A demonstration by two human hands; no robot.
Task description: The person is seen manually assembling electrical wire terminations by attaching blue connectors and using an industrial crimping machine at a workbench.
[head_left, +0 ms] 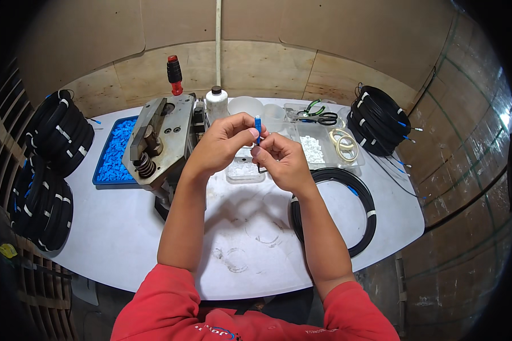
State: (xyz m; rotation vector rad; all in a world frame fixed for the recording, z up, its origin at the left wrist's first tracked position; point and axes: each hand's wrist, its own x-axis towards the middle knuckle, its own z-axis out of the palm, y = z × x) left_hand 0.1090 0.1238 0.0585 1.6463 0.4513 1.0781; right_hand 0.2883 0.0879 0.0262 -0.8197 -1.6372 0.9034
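Above the middle of the white table, my left hand (224, 141) pinches a small blue fibre-optic connector (258, 125) between thumb and fingers. The connector stands upright, its pale tip pointing up. Just below it my right hand (284, 161) is closed on the black cable (260, 167) that runs down from the connector. The two hands nearly touch. A coil of black cable (372, 223) with white ties lies on the table under my right forearm. Beneath my hands sits a clear plastic box (246, 177) with white pieces, partly hidden.
On the left stand a metal press (170, 133) with a red-black handle and a blue tray (117, 183) of small blue parts. Black cable coils (60, 133) (375, 119) are stacked at both sides. Farther back are a white bottle (217, 104), scissors (324, 118), and tape rolls (343, 144).
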